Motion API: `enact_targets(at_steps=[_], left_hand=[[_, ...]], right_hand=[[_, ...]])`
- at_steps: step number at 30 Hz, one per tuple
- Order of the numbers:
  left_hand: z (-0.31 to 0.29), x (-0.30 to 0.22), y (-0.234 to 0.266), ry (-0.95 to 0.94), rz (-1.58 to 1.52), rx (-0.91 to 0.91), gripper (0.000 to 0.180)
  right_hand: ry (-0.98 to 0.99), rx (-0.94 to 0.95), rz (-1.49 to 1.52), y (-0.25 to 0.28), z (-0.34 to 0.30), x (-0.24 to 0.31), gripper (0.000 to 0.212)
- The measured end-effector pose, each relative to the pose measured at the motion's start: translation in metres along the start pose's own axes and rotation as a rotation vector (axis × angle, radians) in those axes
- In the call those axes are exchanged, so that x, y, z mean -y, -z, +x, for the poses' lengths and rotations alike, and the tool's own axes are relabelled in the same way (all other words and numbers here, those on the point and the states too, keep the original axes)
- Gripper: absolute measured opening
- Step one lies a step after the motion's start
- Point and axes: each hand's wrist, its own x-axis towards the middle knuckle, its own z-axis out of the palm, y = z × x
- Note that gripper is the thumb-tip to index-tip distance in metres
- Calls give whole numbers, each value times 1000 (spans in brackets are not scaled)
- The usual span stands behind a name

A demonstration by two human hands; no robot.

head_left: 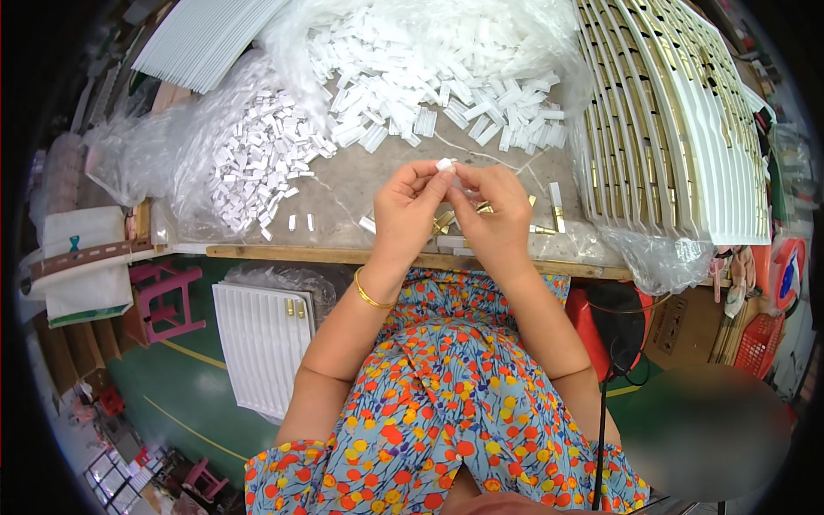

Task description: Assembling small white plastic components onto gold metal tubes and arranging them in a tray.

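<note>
Both hands meet over the front of the grey worktop. My left hand (405,210) is closed in a pinch on a small white plastic cap (444,164). Against it, my right hand (498,215) is closed with thumb and forefinger on a translucent plastic piece, mostly hidden by the fingers. Beneath and beside the right hand lie several gold-coloured metal pieces (542,229), partly covered by it. A white-and-gold assembled piece (556,208) lies to the right. Two loose white caps (310,222) lie left of my left hand.
A heap of small white caps (257,159) spills from a plastic bag at left. Translucent plastic tubes (446,69) are piled at the back. Stacked white ridged trays (669,129) with gold pieces stand at right. A wooden strip (326,256) edges the worktop.
</note>
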Motion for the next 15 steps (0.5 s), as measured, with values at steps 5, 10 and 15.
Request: enact_targets(at_steps=[5, 10, 15], left_hand=[[1, 5, 3, -33, 11, -51, 16], [4, 3, 5, -53, -77, 13, 19], [3, 4, 7, -8, -134, 56, 17]], right_hand=[[-172, 38, 166, 9, 3, 7, 21], [-630, 346, 571, 17, 0, -7, 23], [-671, 412, 783, 18, 0, -9, 25]])
